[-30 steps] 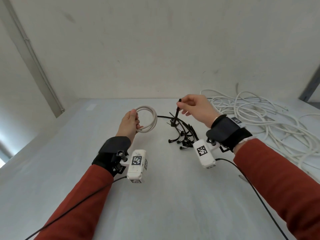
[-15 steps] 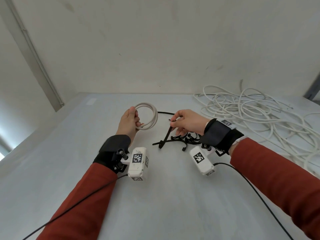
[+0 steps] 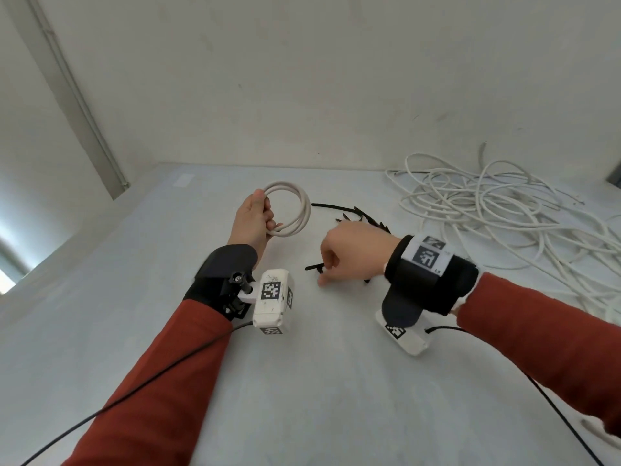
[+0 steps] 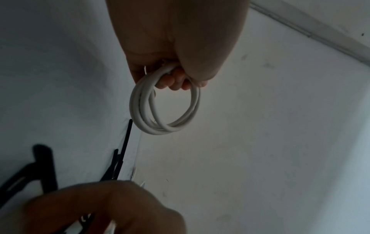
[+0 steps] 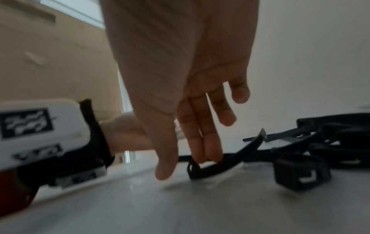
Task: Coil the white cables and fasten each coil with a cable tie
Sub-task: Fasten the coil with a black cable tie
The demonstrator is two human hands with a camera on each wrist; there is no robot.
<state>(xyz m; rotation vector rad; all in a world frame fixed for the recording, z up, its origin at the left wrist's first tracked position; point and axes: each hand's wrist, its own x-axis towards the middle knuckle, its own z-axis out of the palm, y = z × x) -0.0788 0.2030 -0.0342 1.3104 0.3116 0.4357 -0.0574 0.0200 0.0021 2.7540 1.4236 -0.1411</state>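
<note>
Coil of white cable (image 3: 304, 213) gripped in left hand (image 3: 252, 220), held clear of table (image 3: 302, 381) so its loops keep together. Right hand (image 3: 353, 250), just beside, uncurled; fingertips (image 5: 212, 156) resting on one black cable tie (image 5: 230, 161), thumb clear. Judged: about to pick it up.

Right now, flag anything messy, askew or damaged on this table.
Nothing damaged or spilled. Two untidy spots: the white cables at far right lie in a loose tangle, and the black ties form a jumbled heap by the right hand. The coil in the left hand has no tie yet.
</note>
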